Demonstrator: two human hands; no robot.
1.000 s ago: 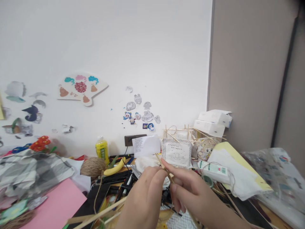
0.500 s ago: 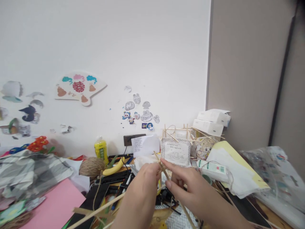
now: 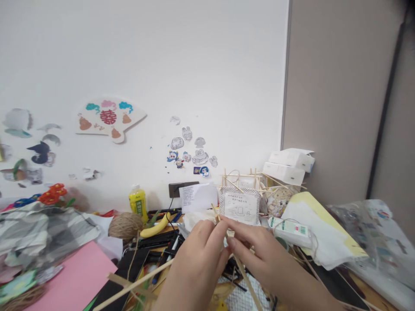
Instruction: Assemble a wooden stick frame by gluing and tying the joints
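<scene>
My left hand (image 3: 202, 250) and right hand (image 3: 257, 248) pinch thin wooden sticks (image 3: 247, 283) over the cluttered desk (image 3: 376, 298); the sticks seem brought together, but whether they're fastened my hands hide

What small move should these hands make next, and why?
Probably the right hand should pinch the wooden stick firmly while the left hand steadies it: both hands crowd its upper part, and its long lower part slants below them.

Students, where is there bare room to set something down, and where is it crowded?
The pink sheet, between checked cloth and black sheet, has a bare stretch; a narrow tabletop strip borders the clear plastic packaging. Crowded: pens, sticks and banana beside the left hand.
</scene>
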